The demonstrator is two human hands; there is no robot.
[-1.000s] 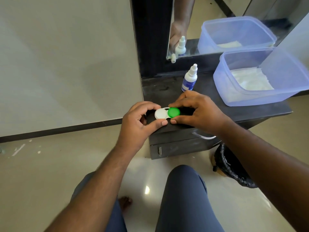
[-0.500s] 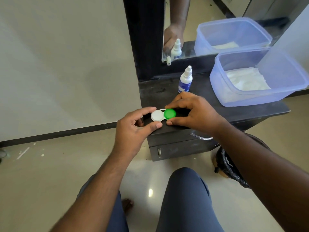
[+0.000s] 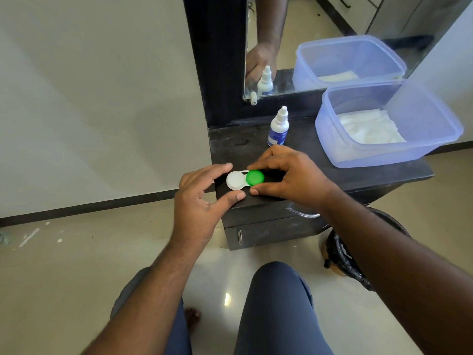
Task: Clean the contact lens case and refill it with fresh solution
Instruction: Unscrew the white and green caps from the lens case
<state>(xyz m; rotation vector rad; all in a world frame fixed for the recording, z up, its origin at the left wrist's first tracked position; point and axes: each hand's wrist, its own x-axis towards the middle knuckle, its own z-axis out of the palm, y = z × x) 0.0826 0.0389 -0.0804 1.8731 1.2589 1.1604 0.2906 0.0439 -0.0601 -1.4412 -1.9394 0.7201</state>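
You sit before a dark cabinet top (image 3: 307, 160) set against a pale wall, with a mirror (image 3: 320, 34) standing at its back edge and a glossy tiled floor below.

Head view, the only one supplied. The contact lens case (image 3: 244, 179) lies flat at the front left corner of the cabinet top. Both of its lids are on: the white cap (image 3: 235, 180) to the left, the green cap (image 3: 255, 177) to the right. The solution bottle (image 3: 278, 127) stands upright and capped behind the case, well apart from either hand. A lidless translucent tub (image 3: 384, 155) holding white tissue sits at the right of the surface. A bin with a black liner (image 3: 343, 254) stands on the floor beside the cabinet.

Progress, as a judgement: the task appears to be at its very beginning. No cap is off, no well is exposed, the bottle is untouched. Opening, emptying, wiping and refilling all remain.

Your right hand (image 3: 291, 179) has its fingers curled over the green cap, forefinger behind it and thumb in front, pinching it at the rim. Your left hand (image 3: 202, 201) is spread wide, forefinger reaching past the far side of the white cap and thumb lying on the cabinet top just in front of it; whether either tip touches the case cannot be told, and it grips nothing.
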